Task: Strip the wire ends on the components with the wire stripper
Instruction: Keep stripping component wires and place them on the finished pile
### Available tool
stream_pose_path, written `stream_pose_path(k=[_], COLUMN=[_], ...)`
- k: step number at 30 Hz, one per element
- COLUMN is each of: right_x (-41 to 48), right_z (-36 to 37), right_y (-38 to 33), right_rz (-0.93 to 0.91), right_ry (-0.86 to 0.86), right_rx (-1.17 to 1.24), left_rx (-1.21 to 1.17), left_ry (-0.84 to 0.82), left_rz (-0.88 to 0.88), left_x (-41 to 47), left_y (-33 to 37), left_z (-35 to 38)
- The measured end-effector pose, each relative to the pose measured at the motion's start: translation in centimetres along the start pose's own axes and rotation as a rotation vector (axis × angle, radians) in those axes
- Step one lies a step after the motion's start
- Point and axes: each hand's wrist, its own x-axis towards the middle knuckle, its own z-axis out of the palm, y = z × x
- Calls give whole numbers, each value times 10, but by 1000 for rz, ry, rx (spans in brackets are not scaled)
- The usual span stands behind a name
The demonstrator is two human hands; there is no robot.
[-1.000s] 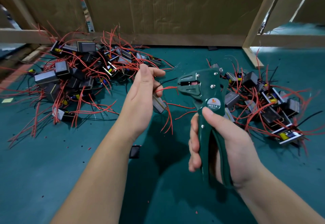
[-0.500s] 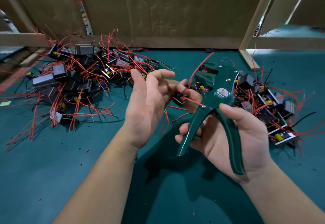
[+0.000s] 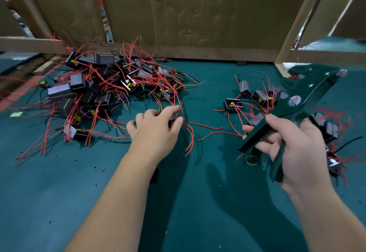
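Head view: fingers (image 3: 174, 110) of the left hand (image 3: 156, 131) curl over a dark component (image 3: 172, 121) at the left pile's (image 3: 103, 87) edge, grip unclear through blur. The right hand (image 3: 297, 152) grips the wire stripper (image 3: 295, 101), handles spread, now swung clear of the wire, so the next piece is probably being fetched.

The dark green wire stripper (image 3: 295, 103) tilts toward the far right, handles spread, gripped by the right hand (image 3: 293, 152). Black boxy components with red wires form a large far-left pile (image 3: 103, 85) and a smaller right cluster (image 3: 261, 97); the left hand (image 3: 156, 131) pinches one component (image 3: 173, 116).
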Motion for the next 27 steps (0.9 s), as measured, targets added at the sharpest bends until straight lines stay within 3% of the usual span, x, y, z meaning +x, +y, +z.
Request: stream_pose_path(k=[5, 9, 13, 17, 23, 27], right_x=[-4, -6, -7, -7, -6, -4], right_z=[3, 4, 3, 3, 6, 4], right_y=[0, -3, -5, -4, 2, -1], right_rz=[-95, -193, -253, -183, 101, -150], right_ry=[-24, -28, -53, -131, -94, 4], right_rx=[10, -6, -28, 8, 49, -32], left_rx=[-203, -789, -1375, -1340, -1247, -1284], left_ry=[165, 115, -124, -334, -411, -429], left_rz=[91, 30, -150, -199, -83, -34], left_x=[1, -2, -5, -7, -14, -16], left_y=[-4, 8, 20, 22, 27, 27], left_z=[-4, -15, -24, -25, -23, -25])
